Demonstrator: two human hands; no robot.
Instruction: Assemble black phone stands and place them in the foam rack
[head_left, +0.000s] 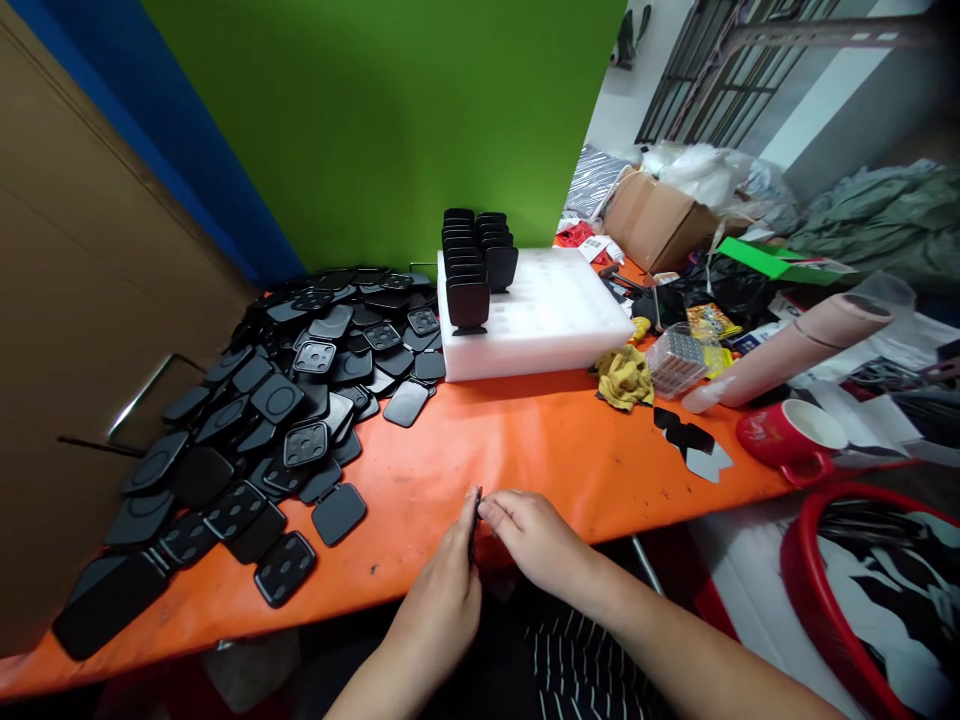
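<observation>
My left hand (442, 595) is closed around a thin black plate (473, 535), held nearly edge-on above the table's front edge. My right hand (538, 540) pinches at the plate's upper edge; whether a small piece lies between those fingertips is hidden. To the left spreads a heap of black rounded-square plates (339, 516), some with rings, others with several round recesses. Behind my hands, a white foam block (536, 358) holds two rows of upright black plates (469, 305).
An orange cover (540, 430) lies over the table. Toward the right are a yellow cloth (626, 380), a clear box of small silvery pieces (675, 362), black stickers (686, 434), a pink bottle (806, 350) and a red mug (776, 440). A red-rimmed tub (806, 580) stands at lower right.
</observation>
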